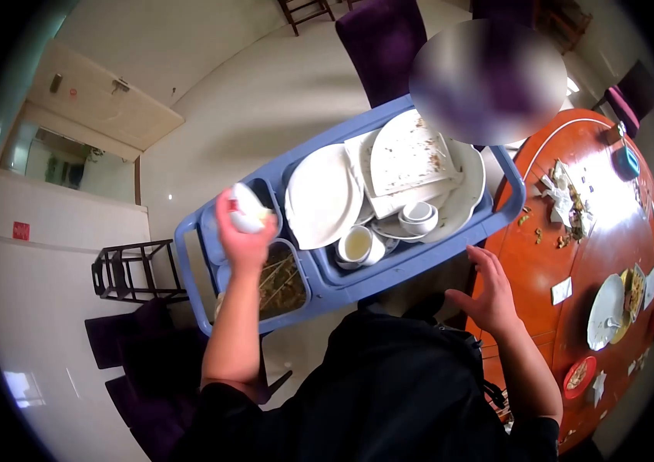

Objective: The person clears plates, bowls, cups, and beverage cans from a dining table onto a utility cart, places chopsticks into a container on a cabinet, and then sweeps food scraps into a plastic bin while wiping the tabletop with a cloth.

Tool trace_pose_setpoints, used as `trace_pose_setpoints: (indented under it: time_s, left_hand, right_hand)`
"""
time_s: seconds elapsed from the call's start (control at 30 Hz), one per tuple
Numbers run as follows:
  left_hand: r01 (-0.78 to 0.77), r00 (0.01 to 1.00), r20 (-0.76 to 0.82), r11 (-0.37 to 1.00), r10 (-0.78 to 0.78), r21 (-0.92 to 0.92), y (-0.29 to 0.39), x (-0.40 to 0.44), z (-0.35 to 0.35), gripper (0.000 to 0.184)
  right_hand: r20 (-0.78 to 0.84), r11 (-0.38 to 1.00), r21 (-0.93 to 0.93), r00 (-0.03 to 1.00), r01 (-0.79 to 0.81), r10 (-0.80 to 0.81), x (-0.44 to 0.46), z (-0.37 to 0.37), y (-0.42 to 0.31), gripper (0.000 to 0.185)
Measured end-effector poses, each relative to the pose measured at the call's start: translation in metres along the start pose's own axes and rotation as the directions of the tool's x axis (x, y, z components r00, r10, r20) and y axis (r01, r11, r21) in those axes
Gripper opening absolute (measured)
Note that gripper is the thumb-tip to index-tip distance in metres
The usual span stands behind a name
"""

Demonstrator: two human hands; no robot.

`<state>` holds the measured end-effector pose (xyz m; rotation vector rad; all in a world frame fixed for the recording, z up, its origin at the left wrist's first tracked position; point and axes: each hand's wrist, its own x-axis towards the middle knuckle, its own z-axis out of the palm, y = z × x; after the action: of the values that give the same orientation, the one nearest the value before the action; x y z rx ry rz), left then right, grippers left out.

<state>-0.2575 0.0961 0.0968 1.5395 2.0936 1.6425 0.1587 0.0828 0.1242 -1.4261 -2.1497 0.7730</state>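
My left hand [244,248] is closed round a small white cup [248,209] with a red mark beside it, tilted over the left end of a blue cart tray [358,289]. Below that hand is a bin of food scraps [285,281] with thin sticks lying across it. My right hand [490,291] hovers between the cart and the round table, fingers apart and holding nothing. In the tray's large section lie a white oval plate [323,196], soiled square plates [408,158], stacked small bowls [418,218] and a cup of pale yellow liquid [357,245].
A round red-brown table [527,269] stands at the right, bearing scraps, crumpled tissues [558,200], a large white plate [606,312] and a red dish [580,377]. Purple chairs [385,46] stand beyond the cart; dark chairs [130,346] and a black stand [138,269] are at left.
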Motion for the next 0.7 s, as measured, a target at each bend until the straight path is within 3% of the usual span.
trace_pose_setpoints:
  time_s: [0.07, 0.1, 0.13, 0.2, 0.23, 0.33, 0.4, 0.47, 0.53, 0.6, 0.7]
  left_hand:
    - [-0.038, 0.998, 0.052, 0.935, 0.021, 0.352, -0.04, 0.02, -0.029, 0.077]
    - [-0.052, 0.987, 0.157, 0.879, -0.027, 0.473, -0.068, 0.028, -0.032, 0.075]
    - [0.123, 0.945, 0.21, 0.866, -0.251, 0.484, -0.11, 0.028, -0.031, 0.077]
    - [0.015, 0.871, 0.362, 0.755, -0.332, 0.656, -0.148, 0.022, -0.038, 0.077]
    - [-0.049, 0.91, 0.346, 0.768, -0.229, 0.639, -0.158, 0.023, -0.04, 0.078]
    - [-0.172, 0.899, 0.408, 0.729, -0.158, 0.662, -0.178, 0.046, -0.051, 0.077]
    - [-0.273, 0.93, 0.369, 0.692, 0.011, 0.668, -0.179, 0.037, -0.065, 0.076]
    - [-0.18, 0.891, 0.418, 0.707, -0.178, 0.684, -0.177, 0.054, -0.056, 0.077]
    - [-0.218, 0.899, 0.423, 0.722, -0.113, 0.656, -0.166, 0.029, -0.064, 0.077]
    - [-0.12, 0.911, 0.374, 0.76, -0.171, 0.639, -0.168, 0.036, -0.057, 0.079]
    - [-0.094, 0.896, 0.387, 0.759, -0.218, 0.644, -0.149, 0.041, -0.058, 0.08]
  right_hand:
    - [0.056, 0.981, 0.106, 0.986, -0.161, 0.156, -0.006, 0.004, 0.002, 0.066]
    - [0.051, 0.981, 0.066, 0.982, -0.185, 0.182, -0.004, 0.006, -0.001, 0.059]
    - [0.054, 0.981, 0.061, 0.982, -0.186, 0.183, -0.003, 0.008, -0.003, 0.059]
    - [0.058, 0.978, 0.072, 0.98, -0.194, 0.19, 0.002, 0.014, -0.01, 0.054]
    - [-0.002, 0.981, 0.046, 0.982, -0.191, 0.191, 0.005, 0.017, -0.019, 0.049]
    - [-0.081, 0.945, 0.154, 0.949, -0.29, 0.304, 0.013, 0.031, -0.013, 0.044]
    - [-0.075, 0.923, 0.186, 0.932, -0.337, 0.355, 0.004, 0.038, -0.01, 0.039]
    - [-0.07, 0.933, 0.173, 0.941, -0.316, 0.332, 0.004, 0.04, -0.002, 0.035]
    - [-0.035, 0.938, 0.135, 0.944, -0.32, 0.327, -0.01, 0.035, -0.008, 0.033]
    - [-0.003, 0.931, 0.144, 0.941, -0.334, 0.338, -0.01, 0.028, -0.006, 0.034]
    - [-0.027, 0.925, 0.153, 0.935, -0.347, 0.355, -0.015, 0.027, 0.002, 0.034]
